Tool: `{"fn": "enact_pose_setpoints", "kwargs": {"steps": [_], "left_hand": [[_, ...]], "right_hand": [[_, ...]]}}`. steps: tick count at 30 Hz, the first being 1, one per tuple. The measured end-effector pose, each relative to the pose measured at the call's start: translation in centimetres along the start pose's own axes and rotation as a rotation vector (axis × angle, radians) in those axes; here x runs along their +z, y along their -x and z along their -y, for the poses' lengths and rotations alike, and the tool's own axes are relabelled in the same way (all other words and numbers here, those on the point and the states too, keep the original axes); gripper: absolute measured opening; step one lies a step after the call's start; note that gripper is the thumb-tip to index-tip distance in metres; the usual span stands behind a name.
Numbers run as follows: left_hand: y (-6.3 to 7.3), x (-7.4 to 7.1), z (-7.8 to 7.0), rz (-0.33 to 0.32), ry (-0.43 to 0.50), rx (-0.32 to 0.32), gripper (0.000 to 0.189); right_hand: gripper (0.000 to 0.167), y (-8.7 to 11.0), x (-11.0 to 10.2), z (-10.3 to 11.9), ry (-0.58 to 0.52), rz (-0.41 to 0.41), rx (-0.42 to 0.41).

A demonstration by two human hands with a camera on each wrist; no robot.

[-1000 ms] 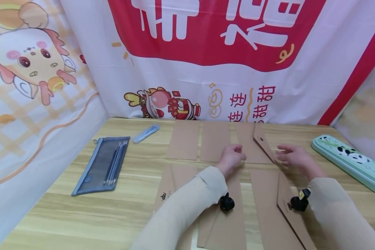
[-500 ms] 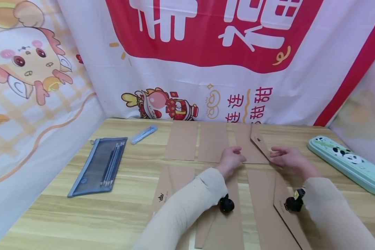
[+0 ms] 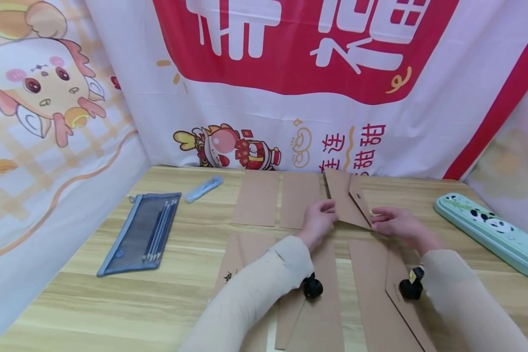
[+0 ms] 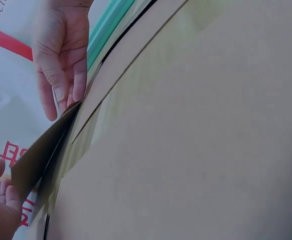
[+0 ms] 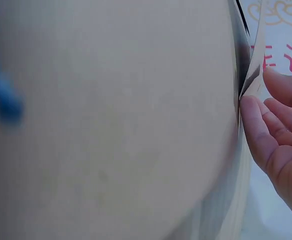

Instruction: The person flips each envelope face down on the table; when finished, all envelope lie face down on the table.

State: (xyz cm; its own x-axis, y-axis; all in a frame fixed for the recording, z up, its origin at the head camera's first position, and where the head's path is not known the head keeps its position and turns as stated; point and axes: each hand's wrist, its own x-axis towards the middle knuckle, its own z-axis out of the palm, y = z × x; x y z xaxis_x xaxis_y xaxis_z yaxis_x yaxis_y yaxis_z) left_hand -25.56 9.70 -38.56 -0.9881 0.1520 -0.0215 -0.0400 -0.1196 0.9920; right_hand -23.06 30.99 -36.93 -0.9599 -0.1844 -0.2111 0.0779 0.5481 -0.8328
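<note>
Brown kraft paper forms the envelope (image 3: 344,196) at the back of the counter (image 3: 83,308), tilted with its left edge raised. The left hand (image 3: 319,221) grips that edge; the right hand (image 3: 398,226) pinches near its near-right corner. Both grips are clamped on it, presumably because holding two sides steadies thin paper. Neighbouring kraft envelopes (image 3: 300,195) lie spaced apart, likely so fingers can reach each edge.
</note>
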Motion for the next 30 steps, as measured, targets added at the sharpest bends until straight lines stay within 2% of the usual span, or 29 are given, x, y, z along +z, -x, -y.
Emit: {"fn": "enact_pose_setpoints", "kwargs": {"steps": [3,8,16,24,30], "left_hand": [[-0.1,-0.5,0.1,-0.010,0.028,0.052,0.043],[0.0,-0.9,-0.3,-0.028,0.049,0.100,0.040],[0.3,-1.2,-2.0,0.011,-0.024,0.219,0.034],[0.6,-1.4,-3.6,0.061,-0.104,0.278,0.032],[0.4,-0.8,-4.4,0.104,-0.143,0.283,0.032]], "right_hand": [[0.061,-0.2,0.6,0.5,0.007,0.005,-0.005],[0.060,-0.6,1.4,1.5,0.039,0.020,0.011],[0.060,-1.1,2.6,2.2,-0.026,0.047,0.011],[0.060,-1.4,3.9,2.3,-0.119,0.062,-0.031],[0.060,-1.4,4.2,2.3,-0.167,0.072,-0.023]]}}
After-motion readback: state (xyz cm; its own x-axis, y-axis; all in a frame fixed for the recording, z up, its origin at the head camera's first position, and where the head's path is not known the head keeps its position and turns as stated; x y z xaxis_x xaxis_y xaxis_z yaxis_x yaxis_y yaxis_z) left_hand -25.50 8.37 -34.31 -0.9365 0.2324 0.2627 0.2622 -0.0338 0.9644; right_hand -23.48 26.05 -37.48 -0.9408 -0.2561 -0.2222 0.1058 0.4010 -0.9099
